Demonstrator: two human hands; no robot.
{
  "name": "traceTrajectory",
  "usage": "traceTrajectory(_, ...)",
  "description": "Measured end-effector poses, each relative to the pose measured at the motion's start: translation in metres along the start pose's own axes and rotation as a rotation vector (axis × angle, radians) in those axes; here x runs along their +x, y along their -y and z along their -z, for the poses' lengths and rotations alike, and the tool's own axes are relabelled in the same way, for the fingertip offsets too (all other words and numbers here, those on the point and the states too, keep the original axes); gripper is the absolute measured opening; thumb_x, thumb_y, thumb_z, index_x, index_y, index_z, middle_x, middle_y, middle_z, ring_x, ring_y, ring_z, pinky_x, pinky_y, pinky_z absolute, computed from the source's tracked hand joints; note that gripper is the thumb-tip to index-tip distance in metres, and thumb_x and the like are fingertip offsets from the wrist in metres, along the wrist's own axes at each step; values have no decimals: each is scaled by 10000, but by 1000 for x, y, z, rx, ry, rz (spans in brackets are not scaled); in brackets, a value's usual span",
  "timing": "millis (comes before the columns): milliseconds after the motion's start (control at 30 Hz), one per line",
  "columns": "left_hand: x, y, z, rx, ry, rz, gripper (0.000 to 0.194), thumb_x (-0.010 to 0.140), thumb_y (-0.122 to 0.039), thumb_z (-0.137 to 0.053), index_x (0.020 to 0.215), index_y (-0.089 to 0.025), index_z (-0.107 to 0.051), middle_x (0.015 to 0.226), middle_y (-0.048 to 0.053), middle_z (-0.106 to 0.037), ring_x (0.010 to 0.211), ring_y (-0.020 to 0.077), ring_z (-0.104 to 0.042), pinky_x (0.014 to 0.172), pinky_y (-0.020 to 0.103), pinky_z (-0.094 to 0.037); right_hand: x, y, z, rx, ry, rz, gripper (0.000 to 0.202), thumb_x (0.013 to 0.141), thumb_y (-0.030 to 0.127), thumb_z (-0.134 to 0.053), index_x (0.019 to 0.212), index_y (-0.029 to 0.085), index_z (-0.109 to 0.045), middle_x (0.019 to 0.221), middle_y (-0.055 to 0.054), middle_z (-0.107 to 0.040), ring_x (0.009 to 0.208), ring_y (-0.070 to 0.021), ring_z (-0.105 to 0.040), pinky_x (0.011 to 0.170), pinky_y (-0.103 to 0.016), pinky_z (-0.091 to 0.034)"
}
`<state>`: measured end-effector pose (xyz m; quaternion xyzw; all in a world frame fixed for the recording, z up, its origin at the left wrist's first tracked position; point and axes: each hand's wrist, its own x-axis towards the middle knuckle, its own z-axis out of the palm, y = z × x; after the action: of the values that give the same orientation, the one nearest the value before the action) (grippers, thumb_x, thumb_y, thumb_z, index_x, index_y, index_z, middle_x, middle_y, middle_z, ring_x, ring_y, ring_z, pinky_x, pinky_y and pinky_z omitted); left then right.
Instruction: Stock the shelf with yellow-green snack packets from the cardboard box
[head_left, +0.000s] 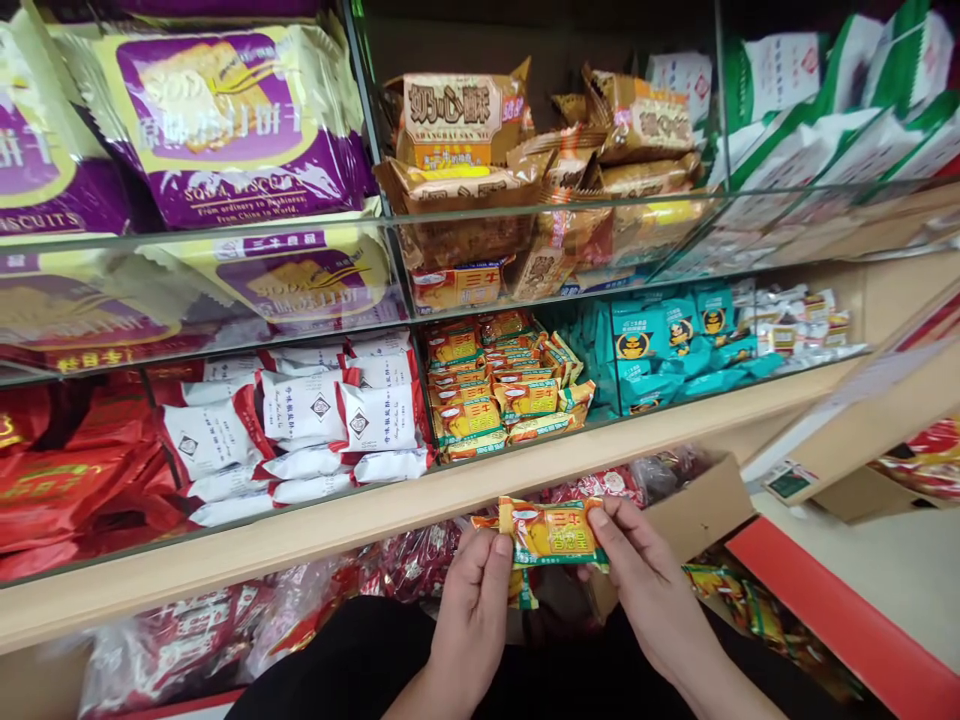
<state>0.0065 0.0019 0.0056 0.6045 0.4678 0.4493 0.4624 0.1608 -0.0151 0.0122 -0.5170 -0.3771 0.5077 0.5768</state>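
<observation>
Between my two hands is a small orange and green snack packet, held level in front of the shelf edge. My left hand is closed, its thumb on the packet's left end. Another packet of the same look shows partly behind the first, beside the left fingers; how it is held is hidden. My right hand pinches the right end with the thumb on top. Just ahead, in the lower shelf row, lies a pile of matching orange packets.
White and red packets lie left of the orange pile, teal packets to its right. Glass dividers and a glass ledge front the upper row of soda biscuits and brown packets. Below stand cardboard boxes and bagged goods.
</observation>
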Motion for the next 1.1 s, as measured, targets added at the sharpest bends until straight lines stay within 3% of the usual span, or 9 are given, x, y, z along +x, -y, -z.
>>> traceTrajectory(133,1,-6,1,-120,42,113,353,851,-441,-391,821,-193,-642,894,58,-633,863,221,-550,795,311,-433,-8,1,-6,-156,77,25,257,835,484,-430,850,231,-469,747,3,-525,668,-151,-521,570,-246,-485)
traceTrajectory(300,2,-3,-1,-219,39,129,375,839,-458,-412,847,-185,-670,997,86,-656,956,250,-562,865,334,-419,-12,-7,-10,-335,-51,53,302,838,521,-384,857,229,-460,688,-4,-526,568,-146,-513,474,-241,-454)
traceTrajectory(433,1,-7,-3,-289,50,190,386,813,-491,-440,843,-184,-673,900,81,-688,876,250,-601,826,336,-444,-12,-8,-13,-262,-46,8,313,831,541,-383,789,235,-432,540,60,-430,392,-94,-415,373,-212,-383)
traceTrajectory(600,0,-17,-5,-370,104,228,514,824,-554,-336,754,-175,-675,713,74,-690,720,242,-622,705,340,-484,-12,-5,-10,-142,-24,-16,317,827,534,-404,737,231,-425,544,77,-399,376,-65,-385,346,-176,-354)
traceTrajectory(700,0,-17,-3,-292,11,180,488,787,-574,-399,707,-180,-677,712,77,-690,734,250,-615,743,349,-474,-8,-4,-3,-239,32,13,293,815,506,-448,726,227,-470,563,53,-449,437,-94,-446,387,-192,-395)
traceTrajectory(800,-1,-13,-1,-209,-74,112,442,781,-547,-443,699,-181,-677,768,83,-693,791,251,-599,818,357,-442,-6,0,2,-339,25,109,225,795,450,-508,817,230,-551,736,-5,-579,669,-155,-554,575,-225,-469)
traceTrajectory(933,-1,-9,1,-193,-29,123,442,818,-513,-406,700,-180,-671,837,94,-691,858,255,-577,841,361,-427,-6,11,0,-371,52,168,260,755,434,-565,933,246,-588,735,-3,-572,662,-159,-534,573,-233,-445)
traceTrajectory(1100,2,-15,6,-328,25,174,480,825,-541,-356,854,-170,-659,941,114,-682,914,273,-578,832,376,-432,-3,21,-10,-267,182,100,271,722,411,-617,928,236,-604,654,22,-526,622,-133,-495,551,-228,-420)
